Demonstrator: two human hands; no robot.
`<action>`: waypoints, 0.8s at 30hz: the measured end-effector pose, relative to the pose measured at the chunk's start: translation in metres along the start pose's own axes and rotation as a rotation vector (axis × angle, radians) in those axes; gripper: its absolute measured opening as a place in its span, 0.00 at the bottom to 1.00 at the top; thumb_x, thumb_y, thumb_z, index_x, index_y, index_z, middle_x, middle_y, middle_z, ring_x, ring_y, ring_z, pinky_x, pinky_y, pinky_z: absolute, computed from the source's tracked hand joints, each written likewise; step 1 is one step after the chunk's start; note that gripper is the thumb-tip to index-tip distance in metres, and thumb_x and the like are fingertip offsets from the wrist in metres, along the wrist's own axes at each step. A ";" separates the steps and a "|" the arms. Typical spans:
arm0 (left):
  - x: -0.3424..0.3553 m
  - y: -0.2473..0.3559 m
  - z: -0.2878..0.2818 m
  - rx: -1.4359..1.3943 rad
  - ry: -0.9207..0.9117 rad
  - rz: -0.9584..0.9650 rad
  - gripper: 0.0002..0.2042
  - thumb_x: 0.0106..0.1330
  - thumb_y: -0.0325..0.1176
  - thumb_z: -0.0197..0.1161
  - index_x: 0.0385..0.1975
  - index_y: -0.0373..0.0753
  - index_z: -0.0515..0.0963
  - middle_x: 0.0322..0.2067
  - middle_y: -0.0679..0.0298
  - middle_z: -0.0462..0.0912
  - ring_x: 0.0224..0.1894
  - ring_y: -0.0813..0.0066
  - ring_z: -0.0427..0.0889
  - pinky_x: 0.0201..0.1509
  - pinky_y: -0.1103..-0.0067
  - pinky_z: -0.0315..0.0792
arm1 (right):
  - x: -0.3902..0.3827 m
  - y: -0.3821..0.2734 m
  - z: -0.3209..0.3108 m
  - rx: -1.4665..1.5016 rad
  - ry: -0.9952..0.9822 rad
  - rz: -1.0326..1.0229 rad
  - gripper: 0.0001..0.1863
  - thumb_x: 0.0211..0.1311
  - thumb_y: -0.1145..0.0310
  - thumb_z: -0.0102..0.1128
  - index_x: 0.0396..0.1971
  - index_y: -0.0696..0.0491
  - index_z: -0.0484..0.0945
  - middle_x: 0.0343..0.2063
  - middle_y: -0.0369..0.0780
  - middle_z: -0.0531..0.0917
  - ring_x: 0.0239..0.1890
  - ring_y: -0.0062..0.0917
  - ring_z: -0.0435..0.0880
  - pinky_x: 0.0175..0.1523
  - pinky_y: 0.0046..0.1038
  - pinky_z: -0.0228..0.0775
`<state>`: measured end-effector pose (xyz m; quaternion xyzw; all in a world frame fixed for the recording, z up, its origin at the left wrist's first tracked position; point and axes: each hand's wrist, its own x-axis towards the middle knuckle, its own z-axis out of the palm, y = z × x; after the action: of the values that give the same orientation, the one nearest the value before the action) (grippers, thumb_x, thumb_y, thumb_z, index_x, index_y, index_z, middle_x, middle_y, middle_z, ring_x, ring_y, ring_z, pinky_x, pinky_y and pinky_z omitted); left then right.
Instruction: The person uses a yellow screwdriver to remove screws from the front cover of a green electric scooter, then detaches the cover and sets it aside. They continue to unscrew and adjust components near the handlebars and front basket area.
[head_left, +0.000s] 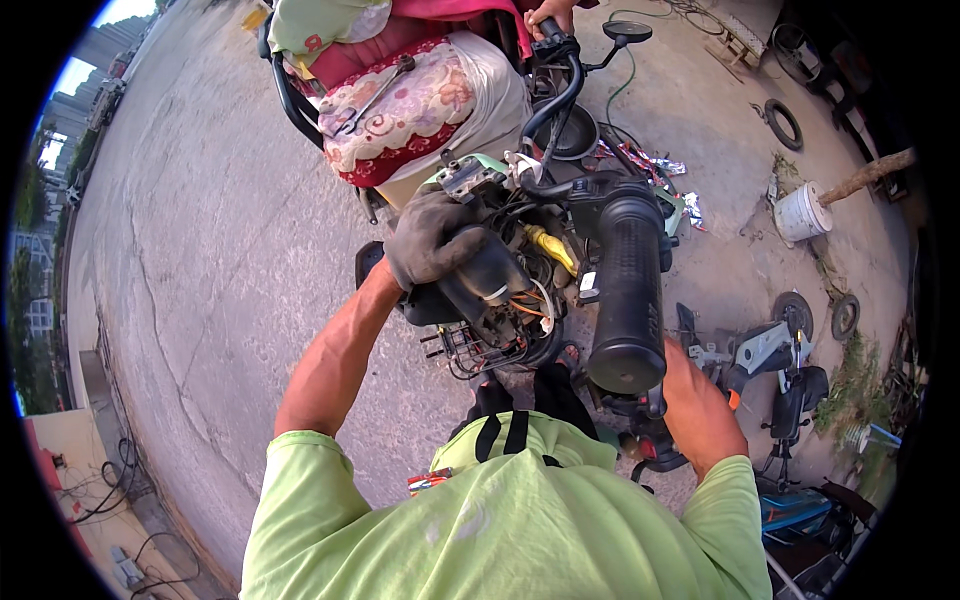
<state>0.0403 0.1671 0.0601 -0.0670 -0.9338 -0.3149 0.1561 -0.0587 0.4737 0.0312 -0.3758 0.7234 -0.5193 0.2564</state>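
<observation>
My left hand (435,240), in a dark grey work glove, is closed over a rounded black plastic part (487,272) at the front of a stripped vehicle. Bundled wires (532,300) and a yellow connector-like piece (550,248) show beside it. To the right, a large black handlebar grip (630,290) rises toward me. My right forearm (700,405) passes behind this grip, which hides my right hand and its fingers. Bent black handlebar tubing (560,100) runs away from the wiring, and another person's hand (550,14) rests at its far end.
A wrench (378,92) lies on the flowered seat cover (440,85) ahead. On the right are a white bucket (800,215) with a wooden pole, a loose tyre (783,124) and a partly dismantled scooter (765,350). Shiny wrappers (690,205) litter the concrete.
</observation>
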 end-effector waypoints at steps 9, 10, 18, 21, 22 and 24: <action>0.000 -0.006 -0.001 -0.082 -0.014 -0.014 0.18 0.62 0.46 0.64 0.27 0.32 0.81 0.29 0.48 0.78 0.34 0.47 0.75 0.43 0.61 0.68 | 0.015 0.006 0.014 0.086 0.014 0.059 0.17 0.78 0.70 0.49 0.62 0.58 0.69 0.44 0.37 0.82 0.44 0.20 0.83 0.50 0.24 0.81; 0.000 -0.008 -0.001 -0.084 -0.029 -0.020 0.18 0.62 0.46 0.64 0.28 0.32 0.80 0.30 0.48 0.78 0.34 0.48 0.75 0.43 0.61 0.68 | 0.016 0.001 0.015 0.087 0.016 0.102 0.17 0.77 0.70 0.50 0.62 0.58 0.70 0.44 0.37 0.82 0.44 0.20 0.84 0.49 0.24 0.81; -0.008 -0.002 -0.015 -0.470 0.008 -0.303 0.17 0.67 0.43 0.62 0.33 0.31 0.81 0.35 0.56 0.80 0.38 0.64 0.77 0.45 0.69 0.70 | 0.011 -0.005 0.006 0.062 0.030 0.111 0.17 0.77 0.70 0.52 0.61 0.58 0.72 0.44 0.37 0.83 0.42 0.21 0.85 0.49 0.26 0.83; -0.025 -0.007 -0.010 -0.494 0.267 -0.320 0.17 0.68 0.42 0.62 0.43 0.32 0.83 0.39 0.58 0.82 0.42 0.66 0.78 0.53 0.71 0.71 | 0.012 -0.023 0.009 0.089 0.083 0.115 0.17 0.74 0.70 0.55 0.59 0.56 0.75 0.45 0.39 0.85 0.44 0.22 0.85 0.50 0.27 0.80; -0.027 -0.008 -0.010 -0.495 0.329 -0.425 0.16 0.68 0.41 0.62 0.45 0.33 0.83 0.42 0.55 0.82 0.45 0.62 0.80 0.54 0.68 0.72 | 0.016 -0.048 0.012 0.006 0.124 0.110 0.17 0.71 0.70 0.58 0.57 0.57 0.78 0.46 0.40 0.85 0.46 0.23 0.85 0.52 0.28 0.78; -0.031 -0.023 -0.014 -0.196 0.333 -0.394 0.16 0.70 0.40 0.60 0.46 0.33 0.82 0.45 0.55 0.82 0.49 0.65 0.79 0.58 0.70 0.71 | 0.019 -0.031 0.012 -0.079 0.109 0.043 0.18 0.71 0.70 0.58 0.58 0.57 0.77 0.43 0.37 0.84 0.40 0.19 0.81 0.46 0.25 0.75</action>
<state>0.0683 0.1393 0.0473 0.1539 -0.8553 -0.4350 0.2358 -0.0518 0.4455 0.0571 -0.3411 0.7641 -0.5046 0.2127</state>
